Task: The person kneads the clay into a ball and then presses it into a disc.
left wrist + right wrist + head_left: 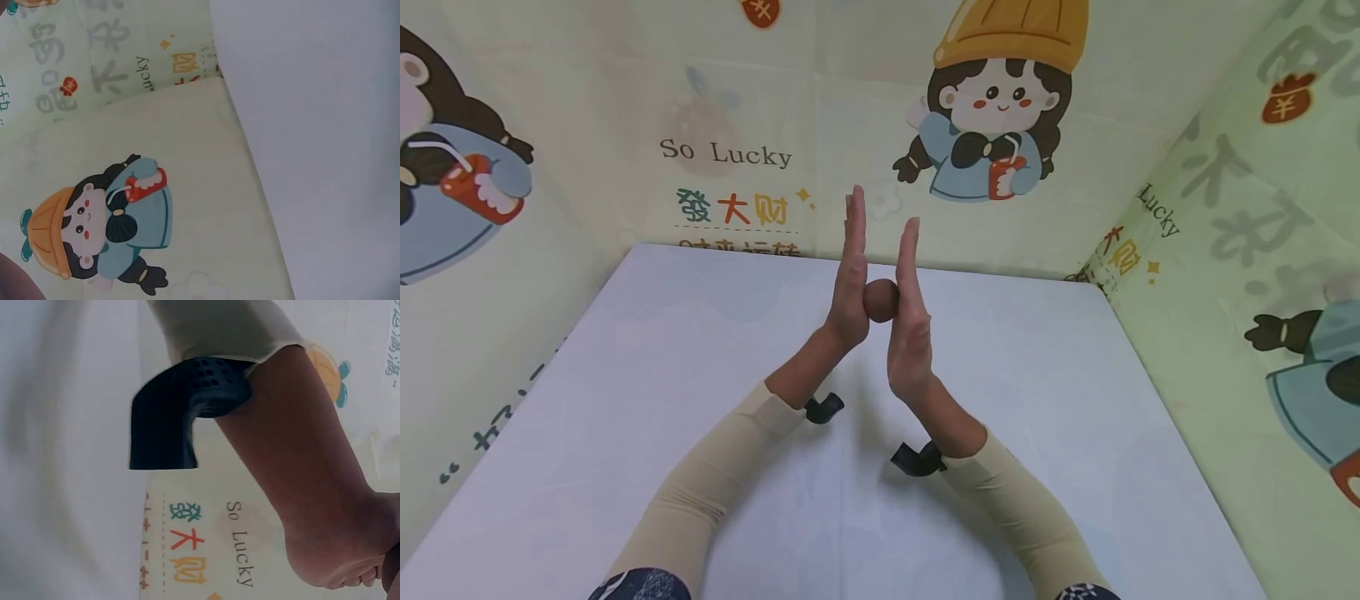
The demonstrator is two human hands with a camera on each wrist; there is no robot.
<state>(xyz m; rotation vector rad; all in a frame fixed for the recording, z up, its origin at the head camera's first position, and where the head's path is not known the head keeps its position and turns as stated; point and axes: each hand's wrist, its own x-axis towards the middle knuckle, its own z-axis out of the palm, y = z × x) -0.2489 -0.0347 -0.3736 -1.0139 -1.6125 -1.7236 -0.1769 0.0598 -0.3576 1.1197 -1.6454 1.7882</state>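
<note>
A brown ball (881, 300) is pressed between two flat palms above the white table. My left hand (851, 287) touches its left side, fingers straight and pointing up. From the other side my right hand (912, 329) presses it with its palm, fingers also straight, and sits slightly lower and closer to me. In the right wrist view the left hand (344, 550) appears at the lower right, where the dark edge of the ball (392, 567) is partly cut off. Only a blurred bit of skin shows in the left wrist view's lower corner.
The white table (715, 333) lies beneath both forearms. Printed cloth walls (850, 100) with cartoon figures and lettering stand behind and at both sides. A black curved mount (825, 408) is worn at the left wrist, and a similar mount (917, 459) at the right.
</note>
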